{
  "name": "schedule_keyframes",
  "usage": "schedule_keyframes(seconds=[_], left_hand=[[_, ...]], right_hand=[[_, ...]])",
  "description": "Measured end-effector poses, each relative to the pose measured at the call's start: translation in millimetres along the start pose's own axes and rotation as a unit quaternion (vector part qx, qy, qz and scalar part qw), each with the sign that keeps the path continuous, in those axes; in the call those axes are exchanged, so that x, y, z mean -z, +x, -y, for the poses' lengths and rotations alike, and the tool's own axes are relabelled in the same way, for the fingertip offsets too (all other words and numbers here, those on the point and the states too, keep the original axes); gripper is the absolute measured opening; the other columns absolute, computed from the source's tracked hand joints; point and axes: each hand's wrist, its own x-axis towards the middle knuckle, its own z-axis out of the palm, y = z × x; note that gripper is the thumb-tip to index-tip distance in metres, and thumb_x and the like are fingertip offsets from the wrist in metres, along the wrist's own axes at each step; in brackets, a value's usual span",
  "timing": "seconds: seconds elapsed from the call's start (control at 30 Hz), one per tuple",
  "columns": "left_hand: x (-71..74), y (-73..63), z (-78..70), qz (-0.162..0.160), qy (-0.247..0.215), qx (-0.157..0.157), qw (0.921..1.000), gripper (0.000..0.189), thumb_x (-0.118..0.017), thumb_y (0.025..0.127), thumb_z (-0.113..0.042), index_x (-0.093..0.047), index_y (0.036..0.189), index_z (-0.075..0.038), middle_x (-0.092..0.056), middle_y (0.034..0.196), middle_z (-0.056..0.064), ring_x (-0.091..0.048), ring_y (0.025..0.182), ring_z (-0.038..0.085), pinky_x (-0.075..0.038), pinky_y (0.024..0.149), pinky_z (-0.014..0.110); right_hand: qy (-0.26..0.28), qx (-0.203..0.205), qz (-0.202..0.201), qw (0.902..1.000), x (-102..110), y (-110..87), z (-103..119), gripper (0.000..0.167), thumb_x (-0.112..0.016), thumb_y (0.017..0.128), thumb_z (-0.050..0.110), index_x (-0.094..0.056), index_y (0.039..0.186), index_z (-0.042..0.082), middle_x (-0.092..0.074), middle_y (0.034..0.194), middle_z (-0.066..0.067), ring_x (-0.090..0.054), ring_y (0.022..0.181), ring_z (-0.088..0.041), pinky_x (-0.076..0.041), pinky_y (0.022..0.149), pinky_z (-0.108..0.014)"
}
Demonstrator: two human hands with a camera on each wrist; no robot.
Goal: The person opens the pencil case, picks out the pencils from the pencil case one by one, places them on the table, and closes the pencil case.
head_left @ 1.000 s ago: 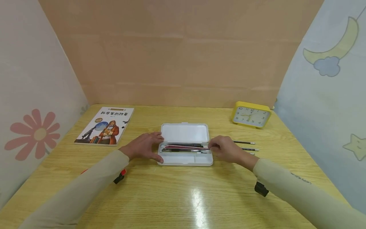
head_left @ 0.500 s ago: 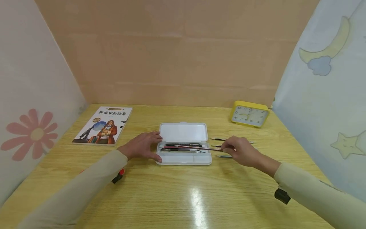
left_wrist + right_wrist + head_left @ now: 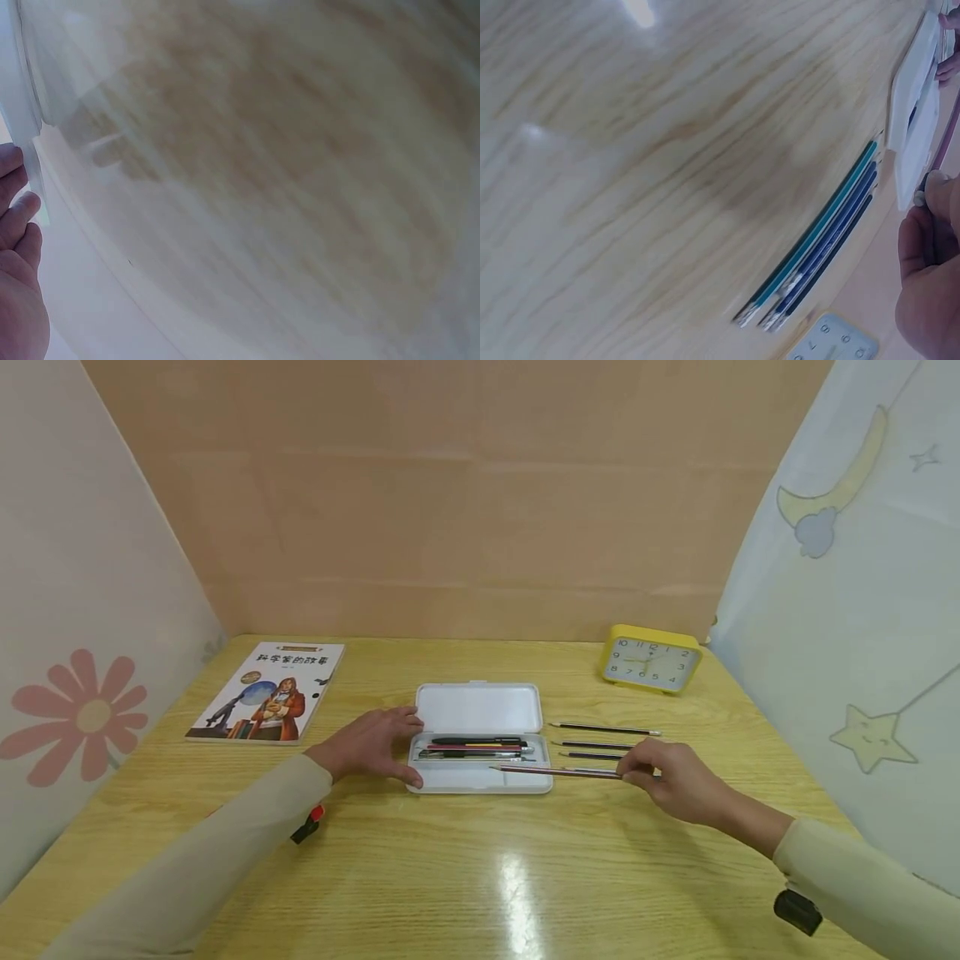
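A white pencil case [image 3: 457, 780] lies with its lid raised, a black pen [image 3: 472, 741] and several other pens and pencils in its rear compartment. My left hand [image 3: 372, 745] touches its left end, thumb at the near corner and fingers extended towards the hinge. By its rear end, my right hand [image 3: 671, 779] pinches a reddish striped pencil [image 3: 555, 771], whose sharpened tip points left over the front compartment. Several dark pencils [image 3: 603, 728] lie side by side right of the case. In the right wrist view the table pencils [image 3: 825, 232] look blue and green.
A picture-covered book [image 3: 270, 693] lies at the back left of the wooden table [image 3: 420, 877]. At the back right stands a yellow alarm clock [image 3: 651, 660]. A brown panel [image 3: 465, 527] rises along the rear edge, with decorated walls on both sides.
My right hand has drawn the striped pencil out of the case's rear compartment, then right and towards me, revealing the table pencils. My left hand has stayed at the case's left end.
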Motion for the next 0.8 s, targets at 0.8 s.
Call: schedule_keyframes(seconds=[0.8], left_hand=[[-1.6, 0.3, 1.1, 0.006, -0.002, 0.012, 0.9999, 0.094, -0.066, 0.066, -0.074, -0.06, 0.126, -0.002, -0.054, 0.132, 0.012, -0.038, 0.131, 0.032, -0.033, 0.103, 0.049]], right_hand=[[-0.03, 0.0, -0.027, 0.9992, 20.1, -66.4, -29.2, 0.043, -0.075, 0.063, -0.017, -0.065, 0.087, 0.017, -0.059, 0.082, 0.008, -0.051, 0.066, -0.001, -0.036, 0.053, -0.013]])
